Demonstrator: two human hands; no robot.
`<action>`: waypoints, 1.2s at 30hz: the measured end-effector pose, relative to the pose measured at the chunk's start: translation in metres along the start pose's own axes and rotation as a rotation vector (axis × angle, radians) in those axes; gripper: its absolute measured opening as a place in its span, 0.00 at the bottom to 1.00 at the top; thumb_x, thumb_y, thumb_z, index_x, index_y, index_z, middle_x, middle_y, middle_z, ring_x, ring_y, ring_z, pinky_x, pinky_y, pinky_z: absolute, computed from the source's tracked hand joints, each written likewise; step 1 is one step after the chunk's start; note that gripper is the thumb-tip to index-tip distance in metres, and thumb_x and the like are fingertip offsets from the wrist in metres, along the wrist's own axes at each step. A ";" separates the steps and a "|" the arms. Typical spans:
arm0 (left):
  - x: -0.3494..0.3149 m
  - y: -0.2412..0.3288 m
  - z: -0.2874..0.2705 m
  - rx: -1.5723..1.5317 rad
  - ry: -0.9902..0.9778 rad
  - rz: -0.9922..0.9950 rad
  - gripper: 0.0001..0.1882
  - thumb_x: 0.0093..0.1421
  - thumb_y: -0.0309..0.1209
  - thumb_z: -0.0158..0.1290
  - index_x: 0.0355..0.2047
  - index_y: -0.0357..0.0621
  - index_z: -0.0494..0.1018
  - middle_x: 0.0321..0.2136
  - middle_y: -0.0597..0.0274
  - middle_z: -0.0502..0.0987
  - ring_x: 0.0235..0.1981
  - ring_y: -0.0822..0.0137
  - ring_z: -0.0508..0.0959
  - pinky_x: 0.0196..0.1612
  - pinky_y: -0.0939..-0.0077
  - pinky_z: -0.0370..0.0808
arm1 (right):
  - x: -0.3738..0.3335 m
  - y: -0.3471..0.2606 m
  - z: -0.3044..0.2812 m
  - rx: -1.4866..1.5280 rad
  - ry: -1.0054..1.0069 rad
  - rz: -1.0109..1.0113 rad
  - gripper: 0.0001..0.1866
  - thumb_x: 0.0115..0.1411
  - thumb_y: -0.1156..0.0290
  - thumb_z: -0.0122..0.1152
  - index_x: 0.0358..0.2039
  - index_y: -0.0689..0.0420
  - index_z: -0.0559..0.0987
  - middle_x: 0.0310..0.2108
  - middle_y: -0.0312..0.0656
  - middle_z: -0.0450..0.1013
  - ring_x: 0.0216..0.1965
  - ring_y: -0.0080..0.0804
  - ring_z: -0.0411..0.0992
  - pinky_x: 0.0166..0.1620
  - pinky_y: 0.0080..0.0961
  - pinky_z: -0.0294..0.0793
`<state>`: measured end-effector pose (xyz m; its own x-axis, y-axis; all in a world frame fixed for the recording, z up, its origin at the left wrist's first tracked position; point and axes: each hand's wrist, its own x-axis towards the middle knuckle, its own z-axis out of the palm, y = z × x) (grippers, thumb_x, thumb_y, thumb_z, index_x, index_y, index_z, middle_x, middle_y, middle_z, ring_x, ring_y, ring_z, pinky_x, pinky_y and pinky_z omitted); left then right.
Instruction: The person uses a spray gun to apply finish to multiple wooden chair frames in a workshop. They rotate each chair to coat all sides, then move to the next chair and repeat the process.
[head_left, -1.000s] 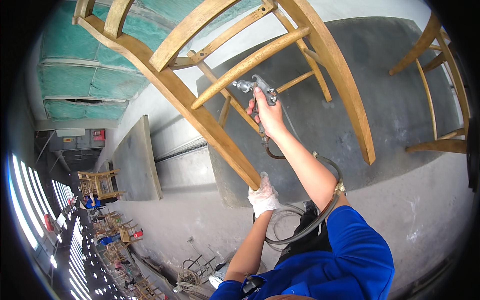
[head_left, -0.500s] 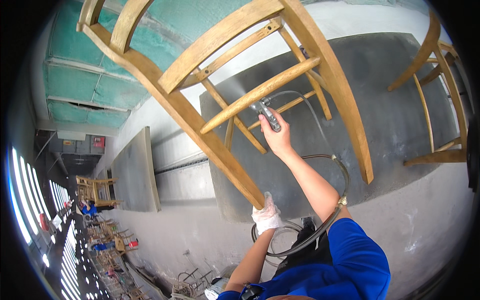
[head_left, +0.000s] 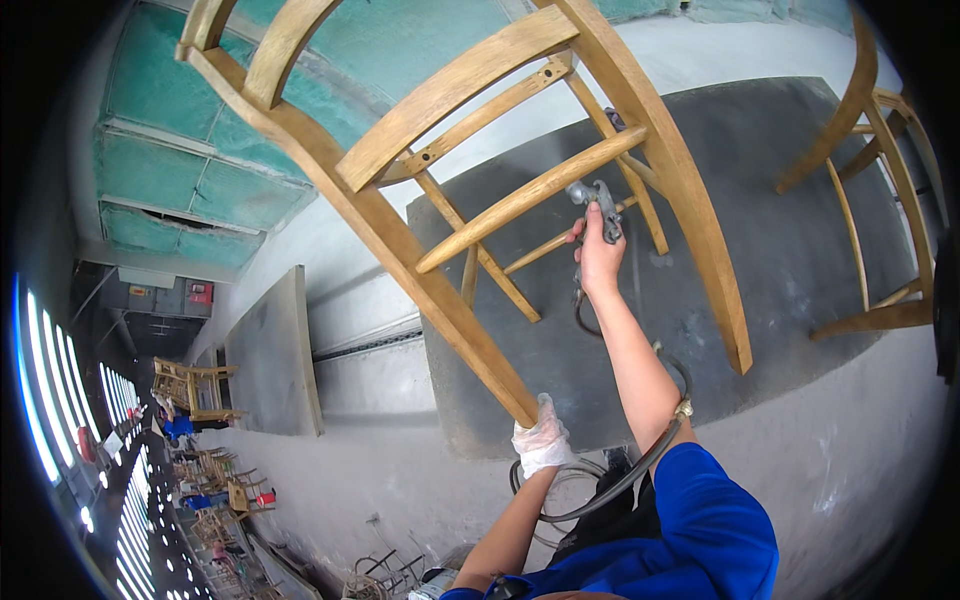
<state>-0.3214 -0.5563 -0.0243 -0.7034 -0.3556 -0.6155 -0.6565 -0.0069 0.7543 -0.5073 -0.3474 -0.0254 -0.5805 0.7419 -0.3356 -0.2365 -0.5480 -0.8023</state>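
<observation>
A wooden chair frame (head_left: pixel 400 275) with no seat leans tilted over a dark grey board. My left hand (head_left: pixel 543 436), in a thin clear plastic glove, is closed round the lower end of one chair leg. A metal spray gun (head_left: pixel 597 208) sits in my bare right hand (head_left: pixel 603 250), its fingers wrapped round the handle. The gun's nozzle is just below the chair's rounded crossbar (head_left: pixel 532 200). From the gun a hose (head_left: pixel 655 450) loops down past my right forearm and coils near my legs. No spray mist shows at the nozzle.
The dark grey board (head_left: pixel 760 220) spreads beneath the chair. Another wooden chair (head_left: pixel 895 200) stands at the right. Green mesh panels (head_left: pixel 160 170) line the far wall. Another grey board (head_left: pixel 270 355) stands at the left, with several chair frames (head_left: pixel 195 388) and people beyond it.
My right hand has moved the spray gun to the right along the crossbar and turned it. The mist seen earlier is gone. My left hand and the chair have shifted slightly in view.
</observation>
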 end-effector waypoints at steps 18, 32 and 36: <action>0.016 -0.010 -0.012 0.102 -0.062 0.194 0.16 0.64 0.41 0.62 0.35 0.48 0.67 0.12 0.69 0.65 0.09 0.72 0.66 0.12 0.72 0.63 | -0.137 -0.037 -0.072 0.116 -0.319 0.298 0.17 0.74 0.50 0.50 0.41 0.52 0.74 0.26 0.34 0.73 0.28 0.23 0.75 0.20 0.15 0.61; 0.029 -0.009 -0.012 0.330 -0.096 0.212 0.28 0.62 0.56 0.58 0.46 0.43 0.79 0.34 0.53 0.85 0.38 0.52 0.85 0.42 0.61 0.78 | -0.294 -0.159 -0.085 -0.464 -0.493 -0.394 0.19 0.67 0.74 0.63 0.56 0.65 0.74 0.31 0.35 0.76 0.30 0.20 0.74 0.34 0.19 0.75; 0.031 -0.015 -0.013 0.315 -0.102 0.283 0.28 0.61 0.56 0.59 0.46 0.43 0.79 0.35 0.54 0.85 0.39 0.53 0.85 0.43 0.62 0.78 | -0.264 -0.166 -0.061 -0.623 -0.493 -0.503 0.19 0.67 0.72 0.64 0.55 0.65 0.76 0.32 0.35 0.77 0.29 0.18 0.74 0.34 0.18 0.75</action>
<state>-0.3300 -0.5790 -0.0520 -0.8803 -0.2080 -0.4263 -0.4743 0.3683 0.7996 -0.2675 -0.4285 0.1663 -0.8216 0.5098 0.2552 -0.1726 0.2042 -0.9636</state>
